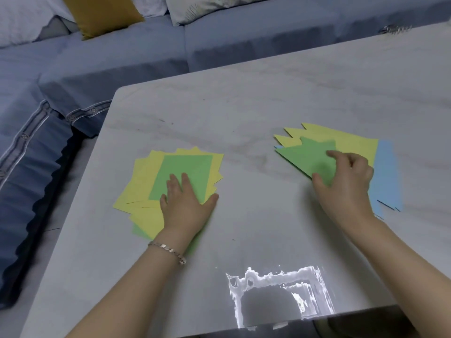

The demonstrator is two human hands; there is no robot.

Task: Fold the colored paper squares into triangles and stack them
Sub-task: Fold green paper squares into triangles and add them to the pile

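A loose pile of flat paper squares [144,181] lies on the left of the table, mostly yellow with a green square [192,167] on top. My left hand [188,203] rests flat on that green square, fingers straight. On the right is a stack of folded triangles: yellow ones [346,140], blue ones [386,172] beneath, and a green triangle [307,157] on top. My right hand [344,181] holds the green triangle's near corner, thumb under its edge and fingers curled over it.
The marble-look table [244,106] has its left edge beside a blue sofa [122,59] with a mustard cushion [102,13] and pale pillows. A bright window reflection [275,286] glares on the tabletop near the front edge.
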